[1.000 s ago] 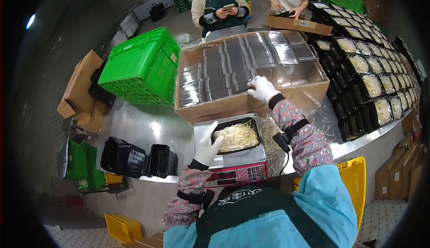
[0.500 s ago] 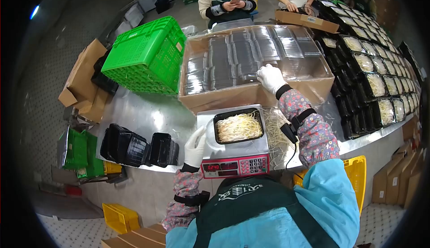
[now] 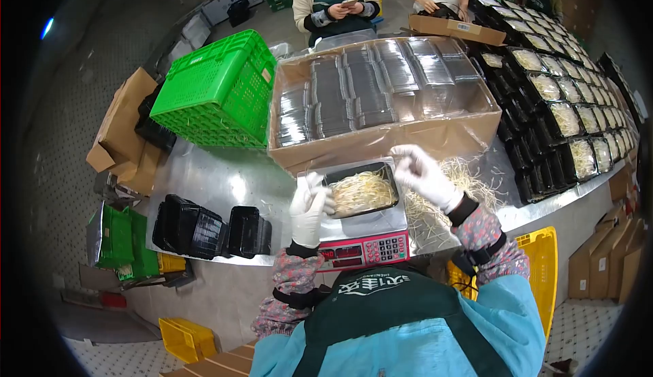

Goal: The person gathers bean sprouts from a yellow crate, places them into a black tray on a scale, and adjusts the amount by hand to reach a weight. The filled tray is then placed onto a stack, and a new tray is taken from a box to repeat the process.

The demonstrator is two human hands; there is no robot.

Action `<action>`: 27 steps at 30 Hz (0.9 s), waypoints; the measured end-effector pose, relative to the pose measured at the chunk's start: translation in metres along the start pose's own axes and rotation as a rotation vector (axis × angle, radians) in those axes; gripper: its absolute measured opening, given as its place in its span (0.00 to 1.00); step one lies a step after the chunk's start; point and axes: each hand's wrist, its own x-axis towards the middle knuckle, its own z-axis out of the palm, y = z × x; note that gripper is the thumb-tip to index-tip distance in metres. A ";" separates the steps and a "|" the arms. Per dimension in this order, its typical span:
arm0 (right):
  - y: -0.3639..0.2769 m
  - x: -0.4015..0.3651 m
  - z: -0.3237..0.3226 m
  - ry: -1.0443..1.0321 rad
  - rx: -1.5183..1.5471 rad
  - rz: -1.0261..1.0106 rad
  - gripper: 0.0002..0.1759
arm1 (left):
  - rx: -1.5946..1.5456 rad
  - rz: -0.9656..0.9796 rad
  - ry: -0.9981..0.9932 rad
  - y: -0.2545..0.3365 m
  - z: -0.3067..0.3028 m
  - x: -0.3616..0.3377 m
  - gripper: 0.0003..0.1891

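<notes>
A black tray of bean sprouts (image 3: 362,192) rests on a scale with a red keypad front (image 3: 364,251). My left hand (image 3: 311,208), in a white glove, is at the tray's left edge, its fingers bent and apart. At the upper right edge of the tray is my right hand (image 3: 423,178), also gloved, its fingertips pinched together; what they hold, if anything, is too unclear to tell. Behind the scale stands a cardboard box (image 3: 384,142) with stacks of clear plastic lids (image 3: 333,98).
Loose sprouts (image 3: 462,186) lie right of the scale. Empty black trays (image 3: 187,226) stand at the left, a green crate (image 3: 211,91) behind them. Filled packs (image 3: 564,118) are stacked at the right. Two people (image 3: 337,3) are beyond the box, another at the far right.
My right hand has come down from the lids in the box to the tray's right edge. My left hand has moved up and inward, its fingers now over the tray's left edge.
</notes>
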 end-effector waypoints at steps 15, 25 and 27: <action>0.085 0.044 0.021 0.069 -0.988 0.129 0.22 | 1.060 -0.044 0.175 -0.089 -0.037 0.057 0.12; 0.170 0.063 0.016 0.226 0.023 0.274 0.11 | -0.226 -0.174 0.067 -0.134 -0.059 0.063 0.12; 0.173 0.064 0.018 0.247 -0.002 0.255 0.12 | -0.202 -0.152 0.133 -0.143 -0.061 0.066 0.12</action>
